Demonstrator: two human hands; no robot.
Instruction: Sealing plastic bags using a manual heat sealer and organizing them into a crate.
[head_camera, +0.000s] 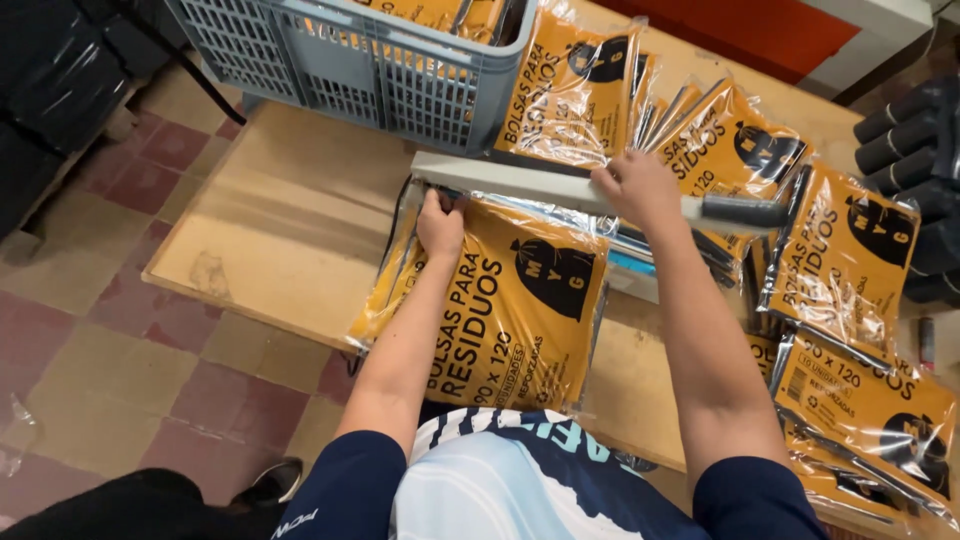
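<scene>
hands work at a heat sealer on a wooden surface (290, 220). the left hand (440, 225) pinches the top edge of a yellow packet (500, 310) in clear plastic, fingers closed on it just under the sealer's grey bar (520, 182); the packet lies flat near the surface's front edge. the right hand (640, 188) presses on the bar, fingers curled over it, beside its dark handle (745, 211). more yellow packets (850, 260) are piled toward the right edge, and a grey crate (370, 70) stands at the back edge
</scene>
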